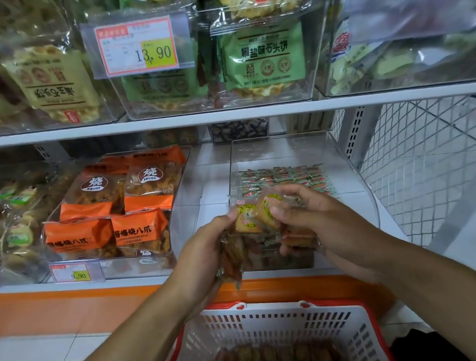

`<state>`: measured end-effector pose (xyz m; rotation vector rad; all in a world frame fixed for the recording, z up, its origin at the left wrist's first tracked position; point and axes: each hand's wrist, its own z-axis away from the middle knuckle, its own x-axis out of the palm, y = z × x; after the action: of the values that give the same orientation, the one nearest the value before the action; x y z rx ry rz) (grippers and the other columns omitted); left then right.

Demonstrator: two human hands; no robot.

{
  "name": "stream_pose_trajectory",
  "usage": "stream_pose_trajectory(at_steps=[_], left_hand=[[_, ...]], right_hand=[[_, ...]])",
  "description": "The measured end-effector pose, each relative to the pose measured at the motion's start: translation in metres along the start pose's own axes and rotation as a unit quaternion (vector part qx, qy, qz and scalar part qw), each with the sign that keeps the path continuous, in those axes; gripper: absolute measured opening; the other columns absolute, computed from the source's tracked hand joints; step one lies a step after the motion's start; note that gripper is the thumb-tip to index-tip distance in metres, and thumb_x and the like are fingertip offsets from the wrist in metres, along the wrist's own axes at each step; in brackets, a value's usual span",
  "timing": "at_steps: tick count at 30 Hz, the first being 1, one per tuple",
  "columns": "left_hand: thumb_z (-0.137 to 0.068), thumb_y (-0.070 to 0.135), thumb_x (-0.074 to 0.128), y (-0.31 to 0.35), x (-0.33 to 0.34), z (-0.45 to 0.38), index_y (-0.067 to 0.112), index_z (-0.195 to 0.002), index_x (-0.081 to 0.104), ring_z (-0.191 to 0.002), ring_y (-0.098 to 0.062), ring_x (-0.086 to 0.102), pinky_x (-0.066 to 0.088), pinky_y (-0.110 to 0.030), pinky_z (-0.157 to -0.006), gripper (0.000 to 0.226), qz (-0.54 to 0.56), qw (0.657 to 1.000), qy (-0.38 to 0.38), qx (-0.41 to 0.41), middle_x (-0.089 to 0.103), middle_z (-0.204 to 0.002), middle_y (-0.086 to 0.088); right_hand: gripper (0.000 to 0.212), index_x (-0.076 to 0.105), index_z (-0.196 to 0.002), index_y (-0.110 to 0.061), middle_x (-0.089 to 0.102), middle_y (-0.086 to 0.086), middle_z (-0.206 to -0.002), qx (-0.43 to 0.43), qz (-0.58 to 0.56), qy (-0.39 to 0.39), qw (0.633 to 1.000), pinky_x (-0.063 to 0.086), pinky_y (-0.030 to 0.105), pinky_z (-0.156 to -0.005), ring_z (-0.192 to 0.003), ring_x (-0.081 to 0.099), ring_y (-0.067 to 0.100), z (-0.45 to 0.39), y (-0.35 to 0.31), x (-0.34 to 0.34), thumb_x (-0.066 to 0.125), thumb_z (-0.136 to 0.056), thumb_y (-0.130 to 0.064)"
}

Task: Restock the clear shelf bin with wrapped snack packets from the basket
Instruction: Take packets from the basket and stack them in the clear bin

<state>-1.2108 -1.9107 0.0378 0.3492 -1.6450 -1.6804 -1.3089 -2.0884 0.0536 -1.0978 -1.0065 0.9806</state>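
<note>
A: How far along is the restocking?

B: Partway, I'd say. The clear bin (348, 175) on the lower shelf (143, 280) has a layer of small packets (283, 179) along its back, but the front part looks thinly filled.

A: And the hands?

B: Both are busy just over the bin's front edge. The left hand (207, 244) has its grip closed round a bunch of wrapped packets, some dangling below the palm. The right hand (315, 220) pinches a packet with a round yellow label (269, 206) under its thumb, more tucked beneath its fingers.

A: What's left?

B: Those handfuls aren't in the bin yet. The basket (278, 328) below, with its red rim, holds a row of packets (277, 356) at the bottom, so likely several more trips.
</note>
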Motion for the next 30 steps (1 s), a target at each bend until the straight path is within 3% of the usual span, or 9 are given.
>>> stream_pose_trajectory(at_steps=[2, 5, 9, 13, 18, 22, 24, 27, 30], left_hand=[[-0.085, 0.044, 0.055, -0.002, 0.001, -0.001, 0.022, -0.088, 0.083, -0.054, -0.019, 0.065, 0.043, -0.022, -0.042, 0.035, -0.020, 0.999, 0.026, 0.030, 0.072, -0.072, -0.014], [-0.085, 0.048, 0.064, -0.006, 0.003, -0.001, 0.027, -0.086, 0.082, -0.054, -0.021, 0.060, 0.040, -0.023, -0.042, 0.027, -0.055, 0.995, 0.056, 0.058, 0.071, -0.070, -0.011], [-0.077, 0.058, 0.066, -0.011, 0.006, 0.001, 0.027, -0.092, 0.077, -0.050, -0.015, 0.053, 0.041, -0.023, -0.043, 0.036, -0.121, 0.987, 0.036, 0.099, 0.064, -0.063, 0.002], [-0.078, 0.044, 0.084, -0.015, 0.009, 0.001, 0.032, -0.098, 0.079, -0.052, -0.005, 0.055, 0.043, -0.018, -0.045, 0.023, -0.159, 0.976, 0.056, 0.136, 0.063, -0.066, 0.013], [-0.080, 0.046, 0.070, -0.014, 0.010, 0.001, 0.034, -0.081, 0.077, -0.045, -0.007, 0.053, 0.040, -0.016, -0.042, 0.014, -0.122, 0.982, 0.073, 0.127, 0.061, -0.055, 0.010], [-0.086, 0.041, 0.067, -0.009, 0.009, 0.001, 0.031, -0.078, 0.078, -0.047, -0.001, 0.058, 0.043, -0.012, -0.044, 0.018, -0.119, 0.983, 0.070, 0.124, 0.064, -0.056, 0.010], [-0.087, 0.045, 0.064, -0.008, 0.011, 0.002, 0.030, -0.083, 0.080, -0.048, -0.001, 0.056, 0.042, -0.012, -0.045, 0.022, -0.125, 0.981, 0.069, 0.132, 0.062, -0.056, 0.012], [-0.086, 0.047, 0.073, -0.008, 0.013, 0.003, 0.028, -0.083, 0.078, -0.046, -0.006, 0.053, 0.040, -0.016, -0.043, 0.020, -0.137, 0.980, 0.071, 0.122, 0.059, -0.057, 0.009], [-0.084, 0.045, 0.080, -0.012, 0.014, 0.003, 0.023, -0.086, 0.076, -0.046, -0.010, 0.050, 0.039, -0.019, -0.043, 0.022, -0.139, 0.981, 0.067, 0.113, 0.057, -0.056, 0.006]], right_hand=[[0.027, 0.070, -0.114, -0.039, 0.078, 0.003, -0.102, -0.031, 0.025, 0.042, 0.998, 0.057, 0.026, -0.065, -0.077, 0.076, 0.025, 0.000, 0.003, 0.001, 0.073, -0.087, -0.035], [0.017, 0.075, -0.099, -0.030, 0.078, 0.000, -0.097, -0.047, 0.053, 0.081, 0.994, 0.056, 0.026, -0.065, -0.082, 0.076, 0.020, 0.000, 0.010, 0.006, 0.073, -0.086, -0.041], [0.035, 0.075, -0.091, -0.025, 0.079, 0.000, -0.095, -0.036, 0.077, 0.098, 0.992, 0.060, 0.037, -0.077, -0.090, 0.076, 0.018, 0.001, 0.017, 0.016, 0.069, -0.082, -0.059], [0.033, 0.075, -0.093, -0.038, 0.079, -0.008, -0.087, 0.006, 0.082, 0.065, 0.995, 0.050, 0.020, -0.051, -0.075, 0.076, 0.007, 0.001, 0.017, 0.023, 0.061, -0.085, -0.066], [0.031, 0.074, -0.106, -0.042, 0.078, -0.002, -0.101, 0.056, 0.081, 0.007, 0.995, 0.055, 0.033, -0.068, -0.092, 0.076, 0.016, -0.001, 0.015, 0.017, 0.070, -0.083, -0.062], [0.025, 0.072, -0.099, -0.038, 0.076, -0.004, -0.095, -0.063, 0.150, 0.075, 0.984, 0.061, 0.036, -0.078, -0.086, 0.075, 0.017, -0.005, 0.017, 0.010, 0.080, -0.078, -0.049], [0.033, 0.074, -0.090, -0.031, 0.076, -0.002, -0.087, -0.090, 0.164, 0.078, 0.979, 0.062, 0.032, -0.075, -0.082, 0.074, 0.017, -0.003, 0.017, 0.014, 0.075, -0.072, -0.059], [0.044, 0.073, -0.081, -0.029, 0.074, -0.002, -0.075, -0.084, 0.185, 0.072, 0.976, 0.052, 0.014, -0.059, -0.068, 0.070, 0.011, -0.001, 0.021, 0.019, 0.067, -0.071, -0.071], [0.048, 0.076, -0.086, -0.024, 0.077, 0.002, -0.084, -0.049, 0.155, 0.053, 0.985, 0.058, 0.023, -0.071, -0.079, 0.074, 0.016, -0.002, 0.022, 0.019, 0.068, -0.069, -0.069]])
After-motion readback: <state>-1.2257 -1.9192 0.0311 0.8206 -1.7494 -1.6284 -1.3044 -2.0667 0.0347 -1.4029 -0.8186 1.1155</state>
